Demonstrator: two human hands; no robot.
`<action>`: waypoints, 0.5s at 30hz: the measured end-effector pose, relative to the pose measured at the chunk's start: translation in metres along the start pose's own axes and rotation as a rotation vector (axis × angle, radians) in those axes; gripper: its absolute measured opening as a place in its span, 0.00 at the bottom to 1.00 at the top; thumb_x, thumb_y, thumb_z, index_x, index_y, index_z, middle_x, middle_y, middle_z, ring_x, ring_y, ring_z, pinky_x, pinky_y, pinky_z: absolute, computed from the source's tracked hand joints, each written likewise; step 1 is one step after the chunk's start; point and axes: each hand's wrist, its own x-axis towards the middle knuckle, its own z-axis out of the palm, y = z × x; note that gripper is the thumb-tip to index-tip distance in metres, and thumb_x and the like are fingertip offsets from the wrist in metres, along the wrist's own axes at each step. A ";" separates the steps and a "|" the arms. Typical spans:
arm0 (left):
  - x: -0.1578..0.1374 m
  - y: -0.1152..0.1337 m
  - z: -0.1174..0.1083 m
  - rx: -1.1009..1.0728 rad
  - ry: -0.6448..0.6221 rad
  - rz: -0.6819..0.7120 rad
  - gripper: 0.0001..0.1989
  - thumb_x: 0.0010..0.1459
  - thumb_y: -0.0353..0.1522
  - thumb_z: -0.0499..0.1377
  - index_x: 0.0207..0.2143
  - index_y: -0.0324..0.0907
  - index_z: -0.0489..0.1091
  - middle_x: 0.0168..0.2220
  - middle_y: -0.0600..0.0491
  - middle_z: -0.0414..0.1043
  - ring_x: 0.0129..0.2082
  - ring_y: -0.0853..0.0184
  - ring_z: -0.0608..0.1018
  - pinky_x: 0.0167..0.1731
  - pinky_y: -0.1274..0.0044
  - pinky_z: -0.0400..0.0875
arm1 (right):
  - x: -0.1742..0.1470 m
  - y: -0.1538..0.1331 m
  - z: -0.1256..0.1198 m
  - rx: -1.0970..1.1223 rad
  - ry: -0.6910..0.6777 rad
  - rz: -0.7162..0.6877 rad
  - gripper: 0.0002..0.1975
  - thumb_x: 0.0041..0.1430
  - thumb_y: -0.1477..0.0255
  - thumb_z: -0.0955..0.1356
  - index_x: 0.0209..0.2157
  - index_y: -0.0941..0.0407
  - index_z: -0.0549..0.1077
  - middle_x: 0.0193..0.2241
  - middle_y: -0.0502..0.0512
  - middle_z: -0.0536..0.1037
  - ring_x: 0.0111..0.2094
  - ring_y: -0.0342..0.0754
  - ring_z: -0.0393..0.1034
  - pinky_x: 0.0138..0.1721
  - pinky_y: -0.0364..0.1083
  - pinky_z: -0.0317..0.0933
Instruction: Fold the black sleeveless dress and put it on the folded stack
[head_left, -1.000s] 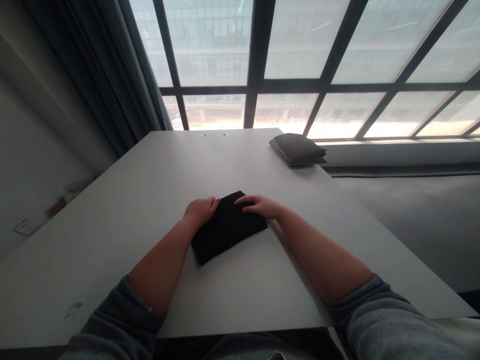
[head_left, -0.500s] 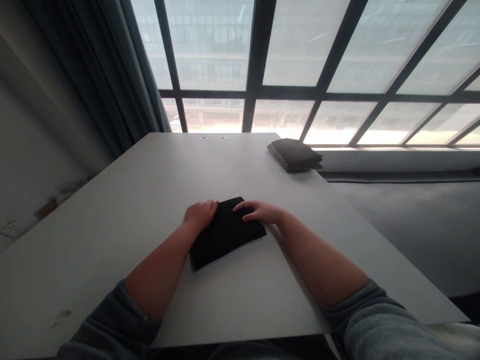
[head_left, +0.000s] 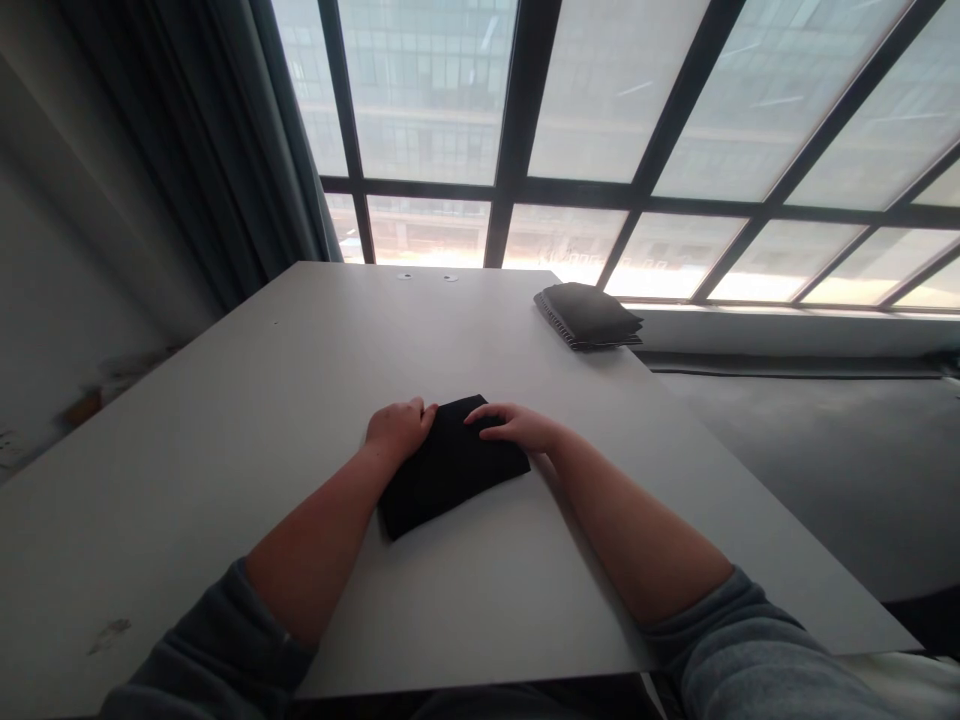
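A flat black piece (head_left: 454, 470), pouch-like or folded, lies tilted on the white table in front of me; its exact kind is unclear. My left hand (head_left: 399, 432) is closed on its upper left edge, thumb on top and the other fingers mostly hidden. Over its upper right part rests my right hand (head_left: 517, 426), thumb and fingers stretched out and apart, fingertips on or just above the black surface. The lower edge of the piece bows up slightly toward the right corner.
A stack of similar dark pieces (head_left: 589, 315) sits at the table's far right edge. The white table (head_left: 225, 420) has two round inserts (head_left: 427, 277) at its far end. Beyond stand a dark-framed window (head_left: 510, 185) and, at left, a dark curtain (head_left: 225, 150).
The camera view has tilted slightly. Both hands and the black piece stay almost where they were; my right hand has shifted very slightly left.
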 end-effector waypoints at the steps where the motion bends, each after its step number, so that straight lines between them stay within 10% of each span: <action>1: 0.000 -0.001 0.000 -0.001 0.020 -0.003 0.29 0.72 0.48 0.41 0.47 0.41 0.76 0.43 0.39 0.81 0.45 0.49 0.83 0.43 0.64 0.74 | 0.000 0.000 0.000 -0.005 0.002 -0.001 0.22 0.56 0.63 0.76 0.52 0.52 0.81 0.54 0.53 0.79 0.53 0.51 0.73 0.57 0.49 0.68; 15: 0.005 -0.008 0.003 -0.039 -0.036 0.081 0.27 0.73 0.44 0.40 0.44 0.46 0.78 0.48 0.44 0.82 0.48 0.55 0.82 0.46 0.68 0.72 | 0.000 0.001 0.003 -0.020 0.036 0.020 0.22 0.56 0.62 0.75 0.52 0.52 0.81 0.53 0.53 0.80 0.51 0.51 0.74 0.55 0.49 0.69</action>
